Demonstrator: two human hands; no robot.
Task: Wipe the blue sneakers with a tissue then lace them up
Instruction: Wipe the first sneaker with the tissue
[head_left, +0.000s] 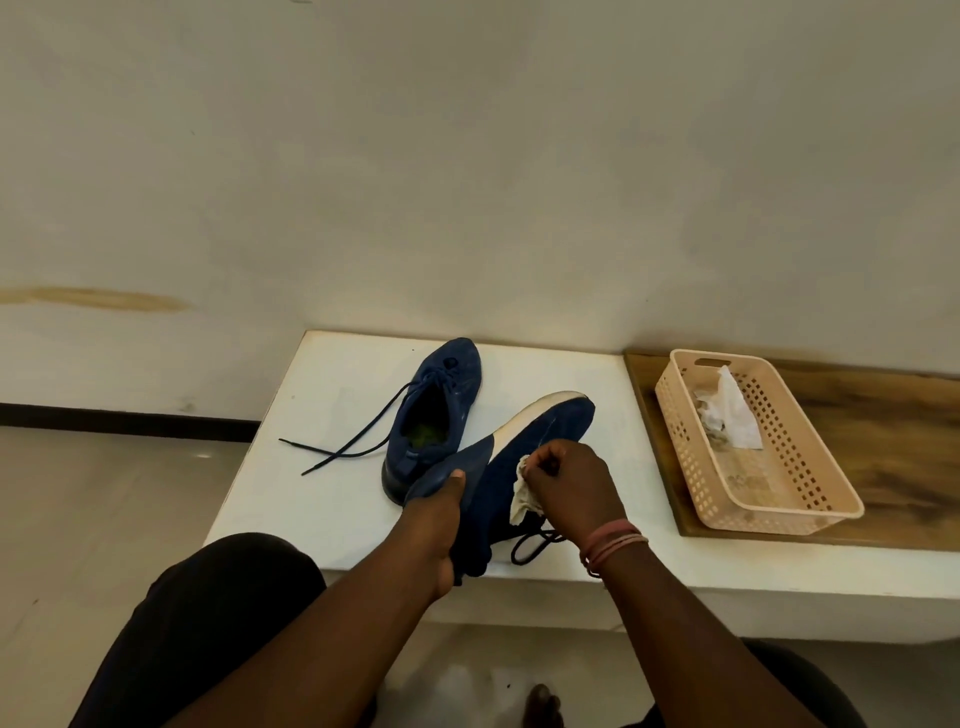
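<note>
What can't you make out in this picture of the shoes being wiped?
Head view only:
- The held sneaker: its heel end is hidden under the left hand, and its lace holes face away.
- The tissue: mostly covered by the right hand, so its soiling is unclear.
- The other sneaker: its inside is too dark to read.
- The basket: the scraps beside its white tissue are too small to identify.

No text, label, brand, number or sign could be read anywhere: the sneakers (447, 410), the basket (748, 441), the tissue (522, 493) and the table (332, 395) all bore no legible marking.
</note>
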